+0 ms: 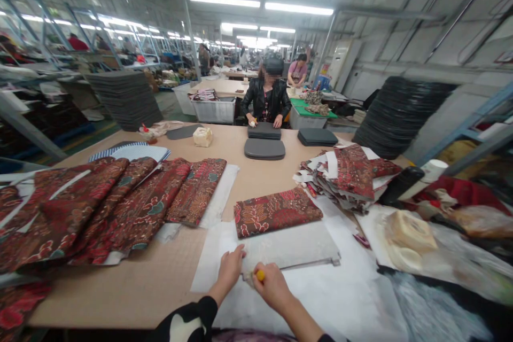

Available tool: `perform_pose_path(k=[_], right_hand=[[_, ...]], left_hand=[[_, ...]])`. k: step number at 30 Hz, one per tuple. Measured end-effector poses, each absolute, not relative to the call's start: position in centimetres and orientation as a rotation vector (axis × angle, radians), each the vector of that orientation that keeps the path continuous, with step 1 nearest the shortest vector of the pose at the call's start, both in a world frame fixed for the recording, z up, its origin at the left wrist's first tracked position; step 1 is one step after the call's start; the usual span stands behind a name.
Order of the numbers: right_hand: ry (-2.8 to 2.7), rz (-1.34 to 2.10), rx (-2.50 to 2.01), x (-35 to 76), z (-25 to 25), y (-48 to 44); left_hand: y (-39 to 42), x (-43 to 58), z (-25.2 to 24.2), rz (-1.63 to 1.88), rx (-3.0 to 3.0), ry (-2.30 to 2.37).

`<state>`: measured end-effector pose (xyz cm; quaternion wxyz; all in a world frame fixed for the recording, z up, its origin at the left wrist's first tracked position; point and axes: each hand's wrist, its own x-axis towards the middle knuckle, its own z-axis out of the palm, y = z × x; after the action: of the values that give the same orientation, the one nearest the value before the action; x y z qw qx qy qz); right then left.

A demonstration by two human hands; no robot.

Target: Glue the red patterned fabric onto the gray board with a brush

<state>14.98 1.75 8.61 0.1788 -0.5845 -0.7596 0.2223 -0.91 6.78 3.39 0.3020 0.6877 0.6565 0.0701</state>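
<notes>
A folded piece of red-brown patterned fabric (pixel 278 211) lies on white paper in front of me, its pale grey underside (pixel 288 246) turned toward me. My left hand (pixel 230 270) rests at the left edge of this pale panel, fingers stretched out and touching it. My right hand (pixel 272 286) is closed around a yellow-handled brush (pixel 260 276). The brush's pale tip points down at the panel's near left corner and is partly hidden by the fingers. White paper (pixel 320 299) spreads under the panel and toward me.
Overlapping patterned fabric pieces (pixel 148 203) cover the table's left side. A heap of fabric pieces (pixel 352 171) and a pale yellow tub (pixel 411 232) sit at right. Across the table, a co-worker (pixel 266 99) handles dark grey panels (pixel 264 148). Tall dark stacks (pixel 390 117) flank the table.
</notes>
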Motion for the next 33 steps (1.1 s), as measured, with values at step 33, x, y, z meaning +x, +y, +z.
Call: perform_pose_path(k=[33], right_hand=[[-1.383, 0.385, -2.319, 39.5, 8.6, 5.3]], left_hand=[[8.7, 0.6, 6.1, -0.220, 2.319, 1.660]])
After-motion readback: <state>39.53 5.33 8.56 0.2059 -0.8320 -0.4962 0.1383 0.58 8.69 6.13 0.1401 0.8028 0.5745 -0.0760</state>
